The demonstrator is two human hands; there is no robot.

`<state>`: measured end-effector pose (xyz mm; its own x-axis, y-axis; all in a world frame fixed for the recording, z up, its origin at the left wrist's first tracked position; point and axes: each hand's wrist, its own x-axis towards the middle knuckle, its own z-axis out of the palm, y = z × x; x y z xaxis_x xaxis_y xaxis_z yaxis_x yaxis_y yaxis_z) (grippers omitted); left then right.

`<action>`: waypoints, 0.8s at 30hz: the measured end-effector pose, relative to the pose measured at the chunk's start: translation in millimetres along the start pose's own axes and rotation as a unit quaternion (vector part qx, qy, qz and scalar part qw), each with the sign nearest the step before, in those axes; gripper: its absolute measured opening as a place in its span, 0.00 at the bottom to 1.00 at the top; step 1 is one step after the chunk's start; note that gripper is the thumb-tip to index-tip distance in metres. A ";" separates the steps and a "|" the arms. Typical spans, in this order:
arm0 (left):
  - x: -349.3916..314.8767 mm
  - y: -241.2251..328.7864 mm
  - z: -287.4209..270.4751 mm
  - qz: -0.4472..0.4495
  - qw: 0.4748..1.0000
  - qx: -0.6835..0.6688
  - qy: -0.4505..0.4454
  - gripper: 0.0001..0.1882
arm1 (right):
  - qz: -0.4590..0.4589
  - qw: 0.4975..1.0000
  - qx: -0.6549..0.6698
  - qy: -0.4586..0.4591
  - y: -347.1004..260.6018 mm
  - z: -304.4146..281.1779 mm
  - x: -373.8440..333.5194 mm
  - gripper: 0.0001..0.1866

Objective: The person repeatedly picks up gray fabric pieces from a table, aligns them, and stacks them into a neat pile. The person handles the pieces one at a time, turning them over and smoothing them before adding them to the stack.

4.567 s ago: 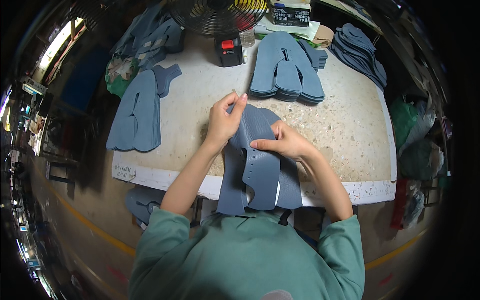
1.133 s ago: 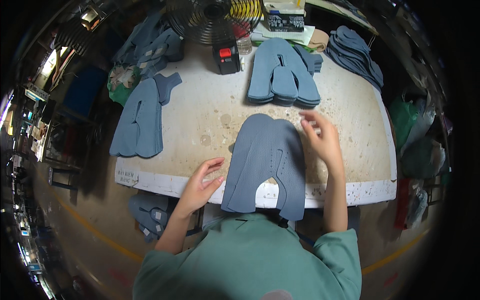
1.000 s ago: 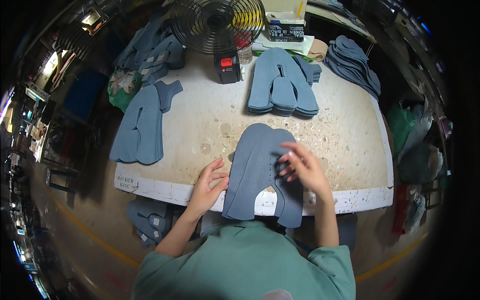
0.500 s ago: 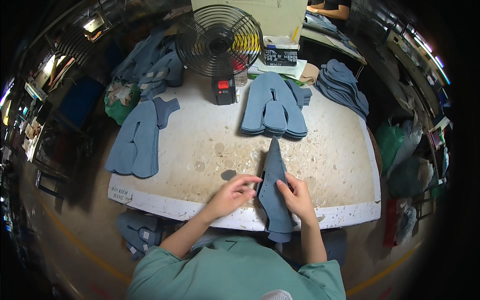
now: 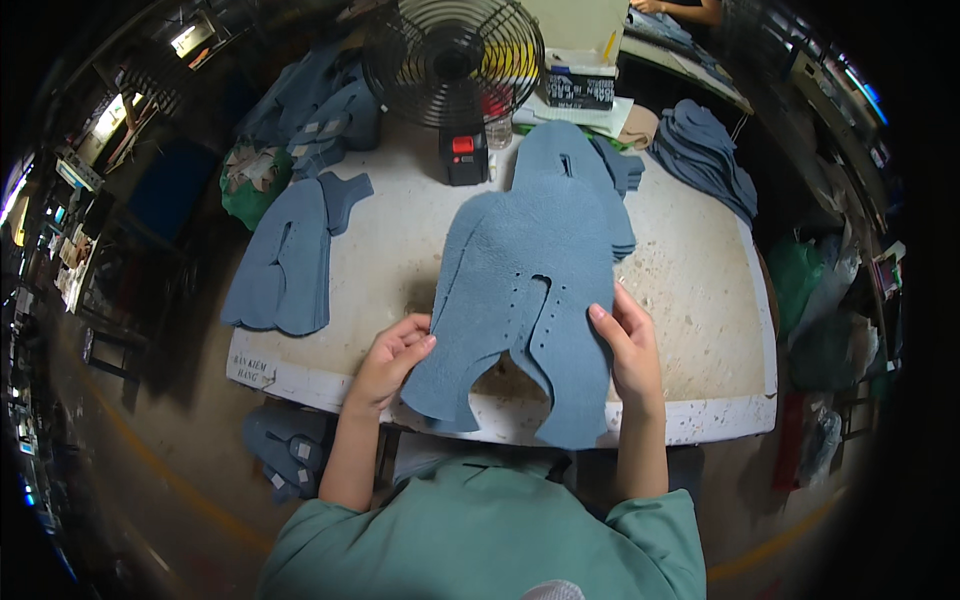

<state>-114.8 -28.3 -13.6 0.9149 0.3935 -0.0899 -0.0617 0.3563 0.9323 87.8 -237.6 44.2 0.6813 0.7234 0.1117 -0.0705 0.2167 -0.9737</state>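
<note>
A blue-grey leather shoe upper (image 5: 480,250) is spread wide between my two hands, above the near part of the table. It has a central slit with small punched holes on both sides and a notch at its near end. My left hand (image 5: 390,362) pinches its left edge between thumb and fingers. On the right edge, my right hand (image 5: 632,350) grips with the thumb on top and the fingers behind. Just beyond it lies a stack of similar uppers (image 5: 548,150), partly covered by the held piece.
Another stack of uppers (image 5: 283,265) lies at the table's left. A black fan (image 5: 452,65) stands at the back beside a box (image 5: 580,90). More blue pieces (image 5: 703,160) lie at the back right. A green bag (image 5: 250,188) hangs at the left edge. A co-worker's arm (image 5: 690,10) shows far off.
The shoe upper, narrow and folded before, is now opened out flat toward me. My left hand has moved left and taken its left edge; my right hand has shifted slightly right.
</note>
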 end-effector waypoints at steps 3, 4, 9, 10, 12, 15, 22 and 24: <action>-3.8 -2.8 1.6 0.014 0.969 0.220 0.108 0.13 | 0.167 0.973 -0.152 0.052 38.2 -21.6 -3.3 0.22; -4.2 -4.2 2.5 0.014 0.945 0.299 0.132 0.13 | 0.120 0.978 -0.168 0.031 49.8 -25.7 -5.9 0.21; -4.6 -14.6 12.3 0.007 0.916 0.385 0.112 0.21 | 0.049 0.956 -0.288 -0.001 71.6 -31.0 -21.3 0.21; -6.2 -17.5 16.2 0.009 0.910 0.396 0.122 0.22 | 0.031 0.951 -0.308 -0.011 69.9 -29.0 -21.8 0.21; -8.6 -21.4 22.4 0.006 0.903 0.407 0.135 0.23 | 0.019 0.938 -0.347 -0.007 64.1 -21.1 -21.9 0.22; -15.1 -23.6 27.7 -0.014 0.895 0.423 0.143 0.26 | -0.001 0.917 -0.398 -0.022 50.4 -6.2 -20.2 0.26; -16.0 -30.9 25.9 0.088 0.847 0.484 0.203 0.39 | -0.197 0.848 -0.454 -0.191 5.3 44.9 -18.0 0.31; -7.1 -31.2 19.0 0.134 0.922 0.301 0.204 0.46 | -0.228 0.866 -0.375 -0.240 -12.9 59.5 -29.5 0.32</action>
<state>-111.8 -58.3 -35.4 0.6653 0.7290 0.1614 0.0825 -0.2866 0.9545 25.3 -222.8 65.3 0.1203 0.9028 0.4128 0.7417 0.1947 -0.6418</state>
